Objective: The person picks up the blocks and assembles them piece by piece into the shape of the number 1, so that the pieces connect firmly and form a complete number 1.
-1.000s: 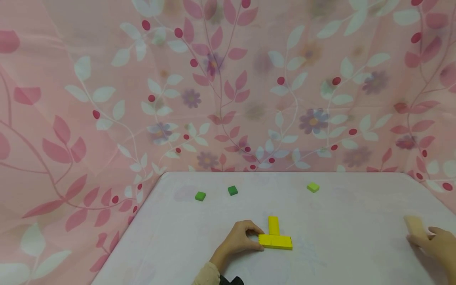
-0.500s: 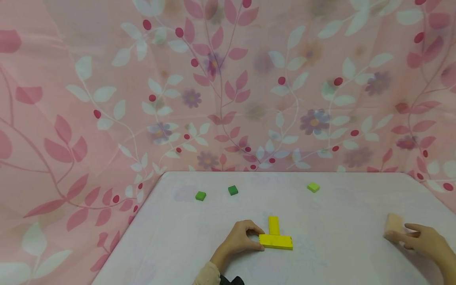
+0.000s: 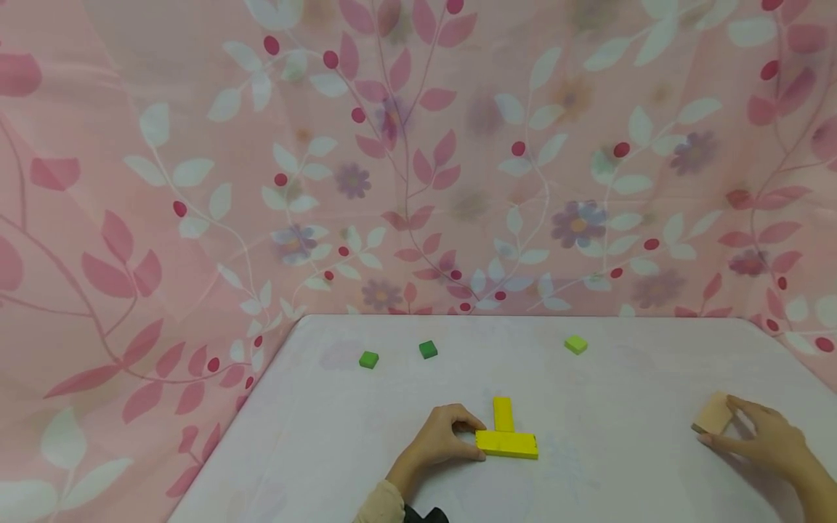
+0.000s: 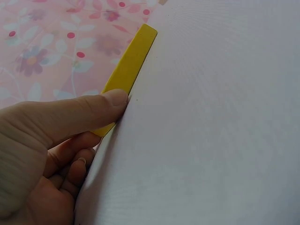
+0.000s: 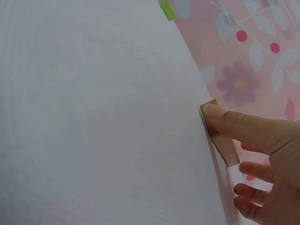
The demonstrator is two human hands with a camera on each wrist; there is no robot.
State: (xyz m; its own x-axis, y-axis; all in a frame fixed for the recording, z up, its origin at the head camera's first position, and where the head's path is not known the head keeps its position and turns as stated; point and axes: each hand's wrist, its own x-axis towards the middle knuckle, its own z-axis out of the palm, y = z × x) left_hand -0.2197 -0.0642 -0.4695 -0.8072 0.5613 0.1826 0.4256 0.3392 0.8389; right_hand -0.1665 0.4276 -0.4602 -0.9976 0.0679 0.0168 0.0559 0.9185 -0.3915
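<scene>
My left hand (image 3: 445,436) pinches the left end of a flat yellow block (image 3: 506,444) between thumb and fingers. Behind that block a second yellow block (image 3: 503,414) points away from me, so the two make an upside-down T. The left wrist view shows the thumb lying along the near side of the yellow block (image 4: 129,63). At the right of the table, my right hand (image 3: 771,439) pinches a plain wooden block (image 3: 714,414), which sits tilted to the table's edges. In the right wrist view the thumb presses on one end of the wooden block (image 5: 225,147).
A green block (image 3: 369,360) and a darker green block (image 3: 428,350) lie toward the back left of the white table (image 3: 628,465). One light green block (image 3: 575,344) lies at the back right. Pink floral cloth (image 3: 458,160) hangs behind the table's far edge.
My right hand has moved left over the table with the wooden block and turned it to a slant. The left hand and the yellow blocks have stayed in place.
</scene>
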